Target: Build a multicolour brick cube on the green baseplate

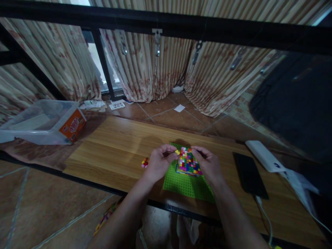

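My left hand (161, 162) pinches a small yellow toy brick (177, 152) at the left edge of a multicoloured brick block (187, 162). The block, made of many small bricks in layers, sits on a green studded baseplate (185, 186). My right hand (207, 162) rests against the block's right side, its fingers bent together at the upper right corner; whether they hold a piece is hidden. A few loose bricks (144, 162) in red, orange, yellow and pink lie on the wood left of the baseplate, partly behind my left hand.
A wooden tabletop (111, 148) carries the baseplate. To the right lie a black phone (250, 175) with a white cable and a white power bank (264, 155). A clear plastic bin (44, 135) with an orange label stands far left. Striped curtains (145, 69) hang behind.
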Demonstrator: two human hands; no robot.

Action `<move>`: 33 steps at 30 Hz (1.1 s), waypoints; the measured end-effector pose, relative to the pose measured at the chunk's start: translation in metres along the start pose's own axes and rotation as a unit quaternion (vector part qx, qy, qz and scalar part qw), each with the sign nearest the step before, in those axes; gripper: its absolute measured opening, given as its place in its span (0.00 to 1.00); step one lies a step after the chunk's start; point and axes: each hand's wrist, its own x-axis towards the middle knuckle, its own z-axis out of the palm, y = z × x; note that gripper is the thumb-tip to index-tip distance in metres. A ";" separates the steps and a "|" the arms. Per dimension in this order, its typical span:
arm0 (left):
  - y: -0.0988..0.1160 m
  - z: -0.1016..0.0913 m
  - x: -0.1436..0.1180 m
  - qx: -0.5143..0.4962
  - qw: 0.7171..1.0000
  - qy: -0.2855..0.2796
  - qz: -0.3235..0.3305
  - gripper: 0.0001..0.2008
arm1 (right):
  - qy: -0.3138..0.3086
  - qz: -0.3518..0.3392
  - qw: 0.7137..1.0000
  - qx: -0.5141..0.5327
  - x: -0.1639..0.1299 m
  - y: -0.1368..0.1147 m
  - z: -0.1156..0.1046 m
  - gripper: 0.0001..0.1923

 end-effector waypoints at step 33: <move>-0.009 0.008 -0.002 0.105 0.993 0.044 -0.002 0.10 | 0.058 -0.286 0.945 -0.145 0.011 -0.013 -0.026 0.06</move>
